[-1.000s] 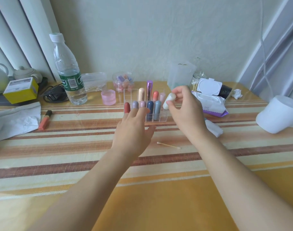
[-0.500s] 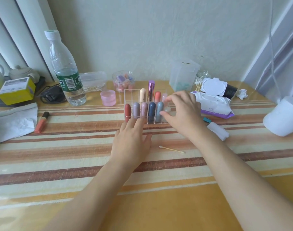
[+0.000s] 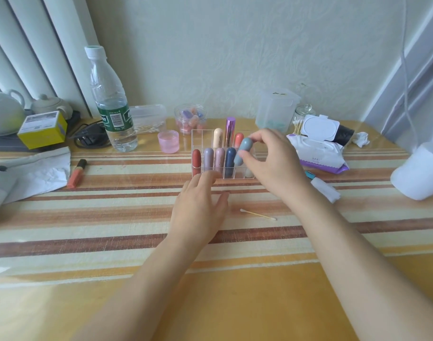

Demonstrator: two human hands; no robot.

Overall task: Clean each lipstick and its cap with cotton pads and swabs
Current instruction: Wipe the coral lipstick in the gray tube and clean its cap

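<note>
Lipstick [image 3: 245, 151] in grey-blue rises tilted from the clear organiser [image 3: 198, 134], pinched between thumb and fingertips of the right hand [image 3: 274, 163], moments after that hand slotted a white lipstick [image 3: 248, 172] into the end compartment just below its fingers. Loosely extended fingers of the left hand [image 3: 200, 205] touch the organiser's front, with a cotton swab [image 3: 258, 214] lying near its thumb; the next cleaning appears to be starting.
</note>
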